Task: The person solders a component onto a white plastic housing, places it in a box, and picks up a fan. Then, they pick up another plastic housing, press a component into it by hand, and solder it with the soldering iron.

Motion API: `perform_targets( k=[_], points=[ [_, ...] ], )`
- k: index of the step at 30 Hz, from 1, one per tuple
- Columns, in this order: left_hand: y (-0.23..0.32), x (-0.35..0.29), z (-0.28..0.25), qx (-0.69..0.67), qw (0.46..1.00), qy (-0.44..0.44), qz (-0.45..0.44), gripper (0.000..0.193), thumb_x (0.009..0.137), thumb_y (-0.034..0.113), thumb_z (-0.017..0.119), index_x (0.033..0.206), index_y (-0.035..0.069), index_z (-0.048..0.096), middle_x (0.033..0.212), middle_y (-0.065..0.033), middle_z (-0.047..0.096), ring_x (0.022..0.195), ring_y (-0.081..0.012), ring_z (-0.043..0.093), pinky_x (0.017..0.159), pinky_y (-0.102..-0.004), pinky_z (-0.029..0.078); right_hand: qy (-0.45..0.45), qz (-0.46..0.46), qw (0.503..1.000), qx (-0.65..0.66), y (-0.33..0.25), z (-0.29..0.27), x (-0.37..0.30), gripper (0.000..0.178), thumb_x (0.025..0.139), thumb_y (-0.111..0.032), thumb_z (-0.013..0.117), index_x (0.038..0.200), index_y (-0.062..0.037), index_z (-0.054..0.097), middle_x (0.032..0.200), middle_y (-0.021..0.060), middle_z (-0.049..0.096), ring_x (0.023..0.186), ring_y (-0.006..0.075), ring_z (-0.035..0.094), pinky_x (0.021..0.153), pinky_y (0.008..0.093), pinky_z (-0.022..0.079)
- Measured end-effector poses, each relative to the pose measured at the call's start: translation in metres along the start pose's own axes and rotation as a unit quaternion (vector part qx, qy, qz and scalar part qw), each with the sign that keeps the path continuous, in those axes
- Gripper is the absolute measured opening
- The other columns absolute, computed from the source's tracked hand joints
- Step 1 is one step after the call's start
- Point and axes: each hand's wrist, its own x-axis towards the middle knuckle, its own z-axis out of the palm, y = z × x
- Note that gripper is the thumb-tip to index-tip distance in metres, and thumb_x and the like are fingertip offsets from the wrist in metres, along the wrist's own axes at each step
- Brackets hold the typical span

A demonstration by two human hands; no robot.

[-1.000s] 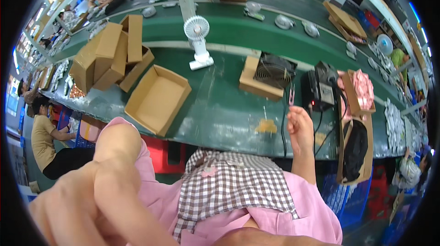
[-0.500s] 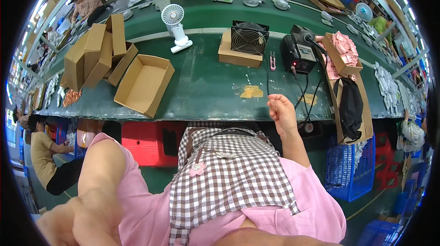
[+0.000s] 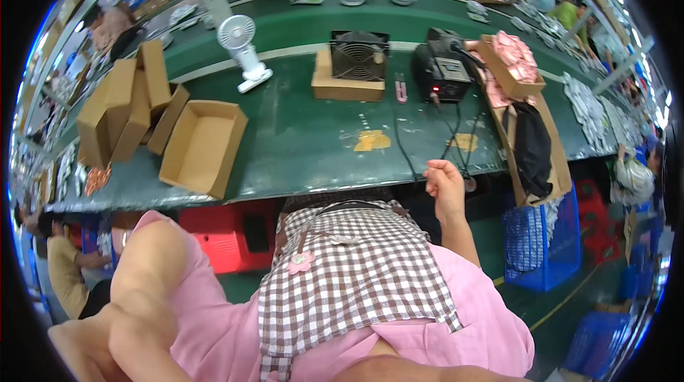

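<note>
My right hand point(image 3: 444, 181) is raised just in front of the near edge of the green workbench point(image 3: 299, 133), its fingers loosely curled in. Nothing shows between the fingertips. A thin black cable point(image 3: 407, 150) hangs down over the bench close to them. Large and near the camera at the lower left, my left hand point(image 3: 89, 336) is bent back toward me, with its fingers cut off by the picture's rim. Beyond the right hand, small pink-handled snips point(image 3: 401, 91) lie beside a black box-shaped device point(image 3: 442, 72) with a lit red light.
A black square fan point(image 3: 360, 58) stands on a cardboard box point(image 3: 342, 88). On the left are an open carton point(image 3: 203, 147), more cartons point(image 3: 128, 108) and a white handheld fan point(image 3: 239, 37). Pink pieces fill a box point(image 3: 514, 65) on the right. Below stand a blue crate point(image 3: 545, 247) and red stool point(image 3: 221, 243).
The view has turned, so the bench things sit further left in the picture. My right hand keeps its curled shape near the bench edge. My left hand stays raised at the lower left.
</note>
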Motion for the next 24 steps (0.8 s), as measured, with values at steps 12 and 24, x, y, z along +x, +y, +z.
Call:
perform_targets(
  k=[12, 24],
  points=[
    [-0.176, 0.019, -0.054, -0.100, 0.900, -0.346, 0.247, 0.031, 0.077, 0.028, 0.070, 0.090, 0.004, 0.054, 0.080, -0.0092, 0.054, 0.070, -0.0200, 0.051, 0.055, -0.0284, 0.040, 0.072, -0.080, 0.985, -0.133, -0.048, -0.077, -0.011, 0.015, 0.084, -0.009, 0.059, 0.097, -0.0005, 0.058, 0.078, 0.0021, 0.060, 0.061, 0.0061, 0.053, 0.054, 0.0197, 0.045],
    [-0.248, -0.001, 0.005, -0.077, 0.953, -0.276, -0.094, 0.025, 0.082, 0.019, 0.065, 0.093, -0.001, 0.054, 0.081, -0.0104, 0.054, 0.072, -0.0158, 0.052, 0.062, -0.0254, 0.043, 0.367, -0.099, 0.694, -0.612, -0.131, -0.232, 0.054, 0.073, 0.073, -0.042, 0.069, 0.130, -0.0026, 0.046, 0.124, 0.0238, 0.050, 0.117, 0.0359, 0.047, 0.097, 0.0413, 0.039]
  ],
)
